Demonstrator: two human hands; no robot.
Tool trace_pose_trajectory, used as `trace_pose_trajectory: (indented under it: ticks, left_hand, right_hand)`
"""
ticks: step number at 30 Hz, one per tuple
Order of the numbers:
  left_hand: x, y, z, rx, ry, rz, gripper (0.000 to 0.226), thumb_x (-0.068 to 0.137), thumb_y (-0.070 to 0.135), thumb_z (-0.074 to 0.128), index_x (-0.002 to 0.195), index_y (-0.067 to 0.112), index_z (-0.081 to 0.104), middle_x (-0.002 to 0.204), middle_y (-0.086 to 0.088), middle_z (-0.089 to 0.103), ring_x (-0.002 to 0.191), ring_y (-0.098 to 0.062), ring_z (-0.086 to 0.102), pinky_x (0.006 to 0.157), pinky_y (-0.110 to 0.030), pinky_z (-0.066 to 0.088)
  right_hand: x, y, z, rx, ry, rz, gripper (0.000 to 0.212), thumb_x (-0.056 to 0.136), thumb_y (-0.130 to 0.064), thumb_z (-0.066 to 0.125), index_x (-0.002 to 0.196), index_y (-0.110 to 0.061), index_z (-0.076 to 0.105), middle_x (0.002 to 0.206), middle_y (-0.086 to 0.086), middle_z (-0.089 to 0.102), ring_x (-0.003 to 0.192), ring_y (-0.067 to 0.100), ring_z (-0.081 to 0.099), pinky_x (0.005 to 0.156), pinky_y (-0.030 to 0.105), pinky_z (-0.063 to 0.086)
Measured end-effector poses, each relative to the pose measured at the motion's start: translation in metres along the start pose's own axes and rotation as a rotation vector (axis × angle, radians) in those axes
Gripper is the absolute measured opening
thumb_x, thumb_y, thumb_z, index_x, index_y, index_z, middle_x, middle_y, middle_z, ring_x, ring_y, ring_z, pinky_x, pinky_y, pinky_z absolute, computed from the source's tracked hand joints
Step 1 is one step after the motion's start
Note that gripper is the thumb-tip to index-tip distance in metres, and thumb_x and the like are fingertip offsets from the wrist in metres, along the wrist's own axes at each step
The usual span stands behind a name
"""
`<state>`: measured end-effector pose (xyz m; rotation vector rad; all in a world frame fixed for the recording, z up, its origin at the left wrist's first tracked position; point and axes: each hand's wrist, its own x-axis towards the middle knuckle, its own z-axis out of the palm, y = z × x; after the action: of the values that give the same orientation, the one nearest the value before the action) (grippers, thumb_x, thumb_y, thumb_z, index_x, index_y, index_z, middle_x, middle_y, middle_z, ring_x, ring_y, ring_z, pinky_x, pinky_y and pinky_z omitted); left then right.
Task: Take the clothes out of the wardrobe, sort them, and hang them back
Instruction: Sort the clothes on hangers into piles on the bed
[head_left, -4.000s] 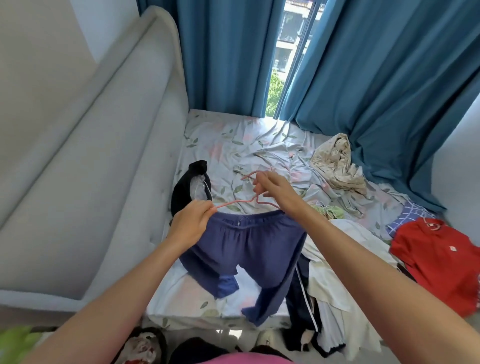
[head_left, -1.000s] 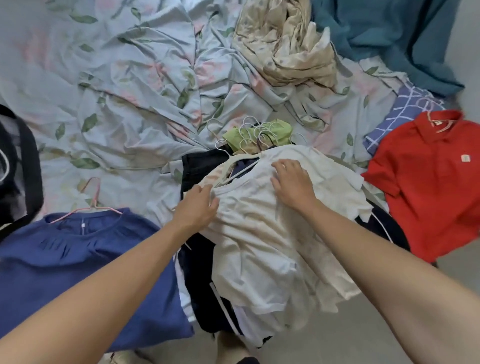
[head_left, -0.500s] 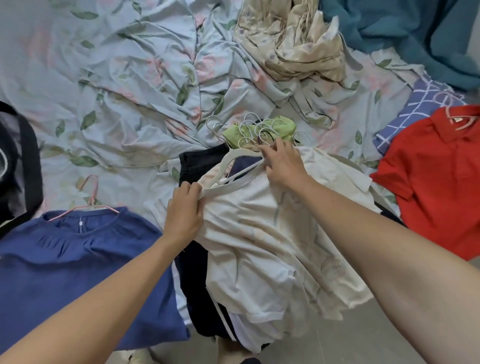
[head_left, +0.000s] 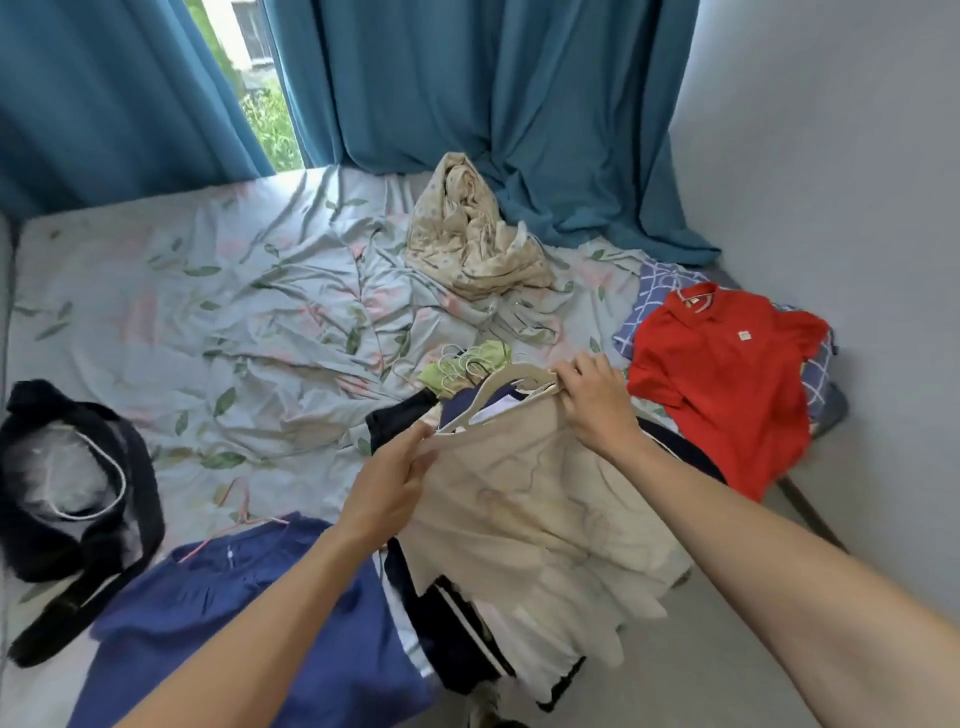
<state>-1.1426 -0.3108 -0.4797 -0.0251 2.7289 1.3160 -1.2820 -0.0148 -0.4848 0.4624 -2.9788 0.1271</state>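
A cream T-shirt (head_left: 524, 499) on a white hanger (head_left: 498, 384) is lifted off a pile of clothes at the bed's near edge. My left hand (head_left: 395, 483) pinches the shirt's left shoulder. My right hand (head_left: 592, 400) grips the right shoulder together with the hanger's arm. Under it lie dark navy garments with white stripes (head_left: 457, 623) and white clothes. Behind the pile sits a green garment (head_left: 483, 358) with several white hanger hooks. A blue top (head_left: 249, 613) on a pink hanger (head_left: 244, 514) lies to the left.
A red polo shirt (head_left: 722, 379) lies on a blue checked cloth (head_left: 660, 286) at the right. A black garment (head_left: 78, 483) is at the left, a crumpled cream cloth (head_left: 472, 239) at the back. Blue curtains (head_left: 498, 104) hang behind the bed's floral sheet (head_left: 208, 312).
Both hands have raised the cream T-shirt by its shoulders off the pile, with the hanger showing at its neck. The view has tilted up to show curtains and wall.
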Motion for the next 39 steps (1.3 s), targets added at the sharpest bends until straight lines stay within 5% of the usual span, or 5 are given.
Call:
trace_pose_trajectory:
  ticks: [14, 21, 30, 35, 39]
  left_hand:
    - [-0.189, 0.171, -0.115, -0.016, -0.067, 0.387, 0.013, 0.103, 0.043, 0.058, 0.096, 0.033, 0.057, 0.085, 0.011, 0.065, 0.083, -0.008, 0.063, 0.08, -0.042, 0.052]
    - [-0.227, 0.219, -0.071, -0.046, -0.015, 0.436, 0.021, 0.102, 0.044, 0.058, 0.09, 0.026, 0.056, 0.08, 0.008, 0.062, 0.078, -0.012, 0.06, 0.067, -0.041, 0.048]
    - [-0.259, 0.306, 0.039, 0.065, -0.074, 0.529, 0.027, 0.107, 0.037, 0.051, 0.083, 0.027, 0.042, 0.071, 0.009, 0.053, 0.07, -0.013, 0.053, 0.055, -0.032, 0.032]
    - [-0.26, 0.361, 0.102, 0.07, -0.259, 0.62, 0.028, 0.108, 0.056, 0.039, 0.11, 0.031, 0.053, 0.086, 0.012, 0.063, 0.081, -0.008, 0.059, 0.068, -0.029, 0.045]
    - [-0.231, 0.406, 0.145, 0.021, -0.236, 0.583, 0.026, 0.108, 0.056, 0.038, 0.118, 0.04, 0.056, 0.083, 0.015, 0.061, 0.08, -0.004, 0.06, 0.067, -0.028, 0.044]
  right_hand:
    - [-0.217, -0.097, -0.261, 0.181, 0.47, 0.358, 0.029, 0.086, -0.02, 0.069, 0.114, -0.021, 0.063, 0.119, 0.004, 0.048, 0.107, 0.027, 0.044, 0.094, 0.037, 0.041]
    - [-0.256, -0.13, -0.313, 1.243, 0.36, 0.658, 0.022, 0.095, -0.025, 0.071, 0.113, -0.025, 0.058, 0.091, 0.01, 0.076, 0.079, 0.014, 0.071, 0.082, 0.038, 0.057]
    - [-0.324, -0.044, -0.347, 1.437, 0.384, 0.823, 0.045, 0.09, -0.015, 0.079, 0.123, -0.024, 0.049, 0.097, 0.008, 0.079, 0.083, 0.005, 0.074, 0.087, 0.029, 0.058]
    - [-0.348, 0.044, -0.354, 1.364, 0.335, 0.862, 0.036, 0.087, -0.006, 0.066, 0.122, -0.013, 0.064, 0.091, 0.001, 0.079, 0.096, 0.023, 0.076, 0.096, 0.049, 0.06]
    - [-0.359, 0.128, -0.367, 1.252, 0.266, 0.843, 0.03, 0.082, -0.004, 0.065, 0.111, -0.009, 0.072, 0.092, 0.007, 0.078, 0.083, 0.023, 0.074, 0.084, 0.044, 0.063]
